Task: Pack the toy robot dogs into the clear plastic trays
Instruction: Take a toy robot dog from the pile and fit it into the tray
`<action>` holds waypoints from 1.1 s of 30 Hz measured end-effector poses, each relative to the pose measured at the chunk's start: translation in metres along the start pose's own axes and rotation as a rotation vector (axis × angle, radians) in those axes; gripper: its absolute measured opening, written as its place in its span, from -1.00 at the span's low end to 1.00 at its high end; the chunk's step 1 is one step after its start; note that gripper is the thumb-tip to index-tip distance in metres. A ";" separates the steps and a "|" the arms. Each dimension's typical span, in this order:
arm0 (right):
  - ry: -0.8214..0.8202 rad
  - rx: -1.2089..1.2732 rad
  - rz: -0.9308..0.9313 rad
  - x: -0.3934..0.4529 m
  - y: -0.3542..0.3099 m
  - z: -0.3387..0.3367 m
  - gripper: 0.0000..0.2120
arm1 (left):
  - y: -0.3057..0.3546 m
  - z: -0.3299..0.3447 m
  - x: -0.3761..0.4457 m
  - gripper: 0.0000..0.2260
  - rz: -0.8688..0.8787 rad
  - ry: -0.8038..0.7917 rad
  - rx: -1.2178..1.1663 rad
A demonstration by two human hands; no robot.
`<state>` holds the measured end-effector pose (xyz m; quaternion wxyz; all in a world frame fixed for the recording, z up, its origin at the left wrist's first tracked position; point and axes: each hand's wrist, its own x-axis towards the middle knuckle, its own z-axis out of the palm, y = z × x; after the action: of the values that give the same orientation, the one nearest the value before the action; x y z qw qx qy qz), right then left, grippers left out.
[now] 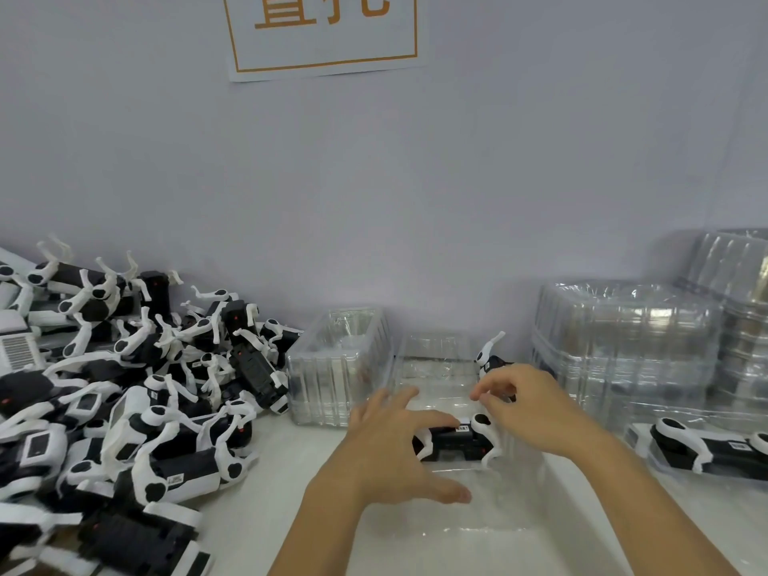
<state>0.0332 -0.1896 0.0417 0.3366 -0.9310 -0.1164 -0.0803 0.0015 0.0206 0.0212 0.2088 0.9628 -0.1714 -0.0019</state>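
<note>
A black-and-white toy robot dog (453,440) lies on its side in an open clear plastic tray (465,517) in front of me. My left hand (395,446) hovers over the dog's left end with fingers spread straight, holding nothing. My right hand (525,405) is above the dog's right end, its fingers loosely bent, with nothing seen between them. Behind that hand a second dog (490,357) sticks a white leg up, mostly hidden. A big pile of loose dogs (145,388) fills the left side of the table.
An empty clear tray (340,367) stands behind my left hand. Tall stacks of clear trays (623,347) rise at the right along the wall. A packed dog in a tray (706,451) lies at the right edge. A paper sign (324,35) hangs on the wall.
</note>
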 end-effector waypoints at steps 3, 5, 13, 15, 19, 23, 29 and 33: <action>0.074 0.111 0.010 0.000 -0.004 -0.007 -0.76 | 0.003 0.000 -0.001 -0.33 0.022 0.058 -0.012; 0.140 0.216 -0.004 0.000 -0.008 -0.015 -0.77 | 0.004 -0.003 -0.002 -0.38 0.016 0.056 -0.068; 0.477 0.521 -0.152 0.001 -0.027 -0.041 -0.77 | -0.006 -0.037 -0.012 -0.60 0.027 0.114 -0.640; 0.565 0.560 -0.149 0.001 -0.030 -0.040 -0.76 | -0.007 -0.042 -0.015 -0.61 0.010 0.166 -0.786; 0.585 0.679 -0.109 0.002 -0.041 -0.024 -0.75 | -0.001 -0.044 -0.013 -0.59 -0.013 0.267 -1.201; 0.383 0.614 -0.242 0.001 -0.060 0.005 -0.80 | 0.003 -0.039 -0.008 -0.36 -0.072 0.345 -1.708; 0.316 0.447 -0.401 -0.003 -0.077 0.035 -0.82 | -0.009 -0.030 -0.004 -0.35 -0.044 0.252 -1.849; 0.319 0.447 -0.464 -0.005 -0.079 0.033 -0.74 | -0.014 -0.027 -0.003 -0.34 -0.024 0.225 -1.936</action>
<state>0.0093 -0.1098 0.0637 0.5188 -0.7589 -0.2852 -0.2713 0.0048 0.0443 0.0399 0.9248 0.3712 -0.0648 -0.0522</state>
